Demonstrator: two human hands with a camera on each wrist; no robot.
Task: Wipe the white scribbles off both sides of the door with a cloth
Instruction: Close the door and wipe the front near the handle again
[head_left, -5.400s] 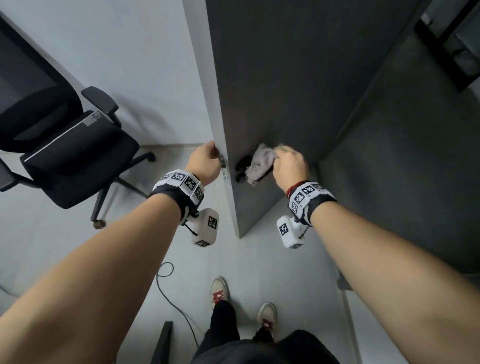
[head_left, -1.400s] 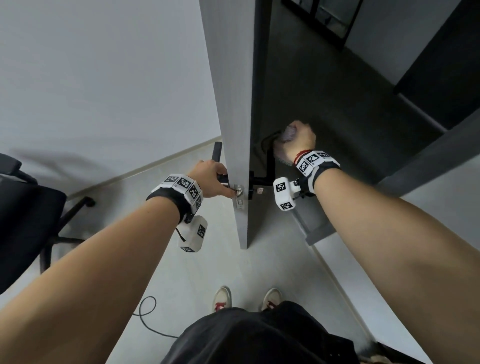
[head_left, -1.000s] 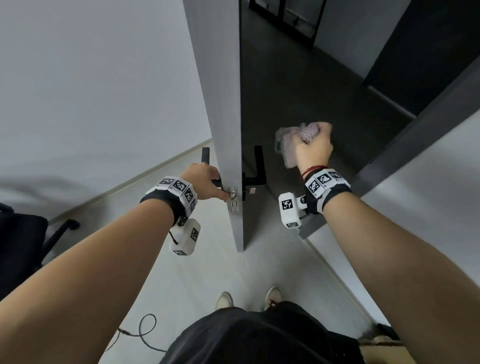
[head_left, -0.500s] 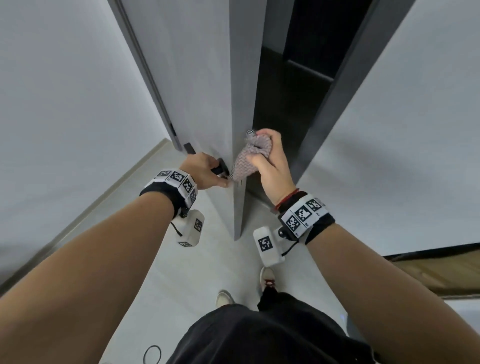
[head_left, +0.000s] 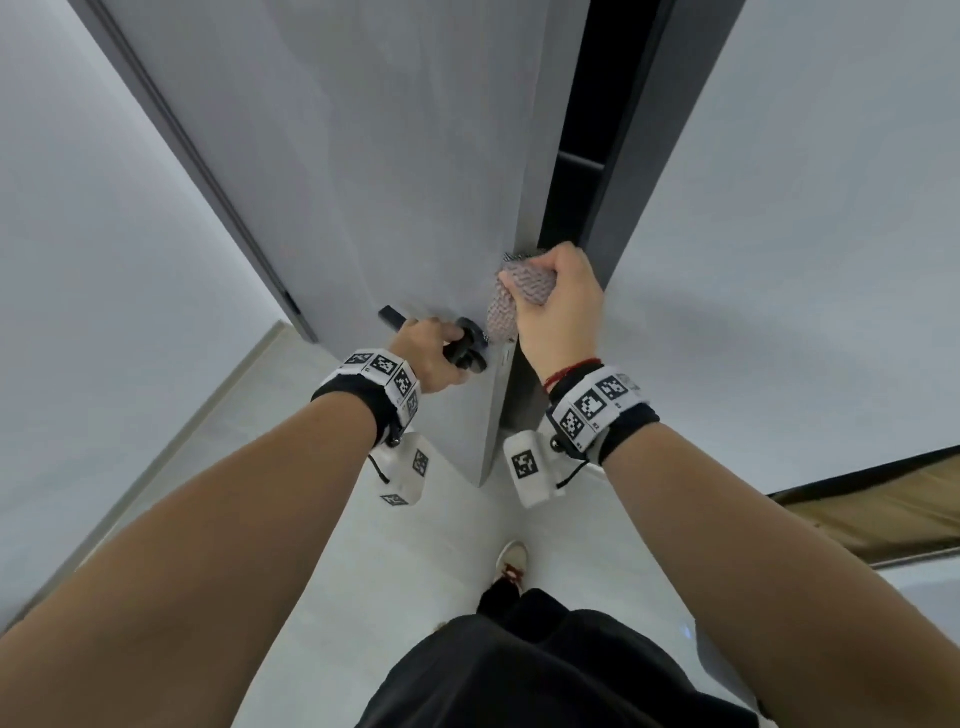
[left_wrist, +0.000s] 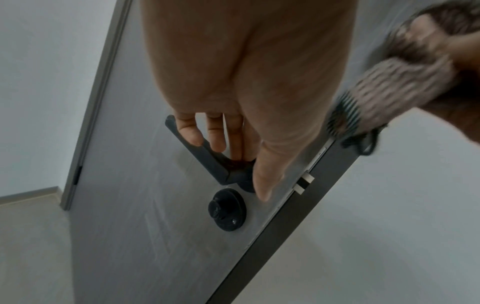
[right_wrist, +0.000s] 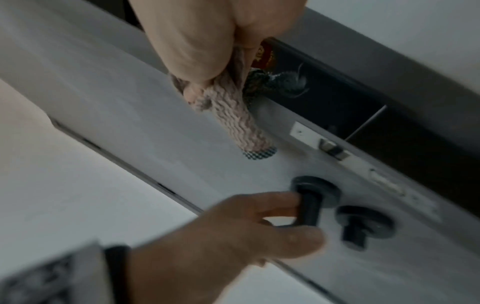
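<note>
The grey door (head_left: 389, 182) stands almost shut, its near face towards me. My left hand (head_left: 436, 345) grips the black lever handle (left_wrist: 197, 152), fingers hooked behind it and thumb by the rose. A round black thumb-turn lock (left_wrist: 226, 214) sits just below. My right hand (head_left: 556, 301) holds a bunched pinkish-grey knitted cloth (head_left: 519, 291) against the near face by the latch edge, above the handle. In the right wrist view the cloth (right_wrist: 239, 123) hangs from my fist onto the door. Faint pale streaks (left_wrist: 161, 236) show below the lock.
A dark door frame (head_left: 639, 156) stands right of the door edge, with a narrow black gap between them. White walls flank both sides. Pale floor lies below, with my shoe (head_left: 511, 564) near the door's foot. A brown strip (head_left: 883, 509) lies at the right.
The door has swung from wide open to nearly shut. My right hand brought the cloth from the far dark side round the edge to the near face. My left hand stayed on the handle.
</note>
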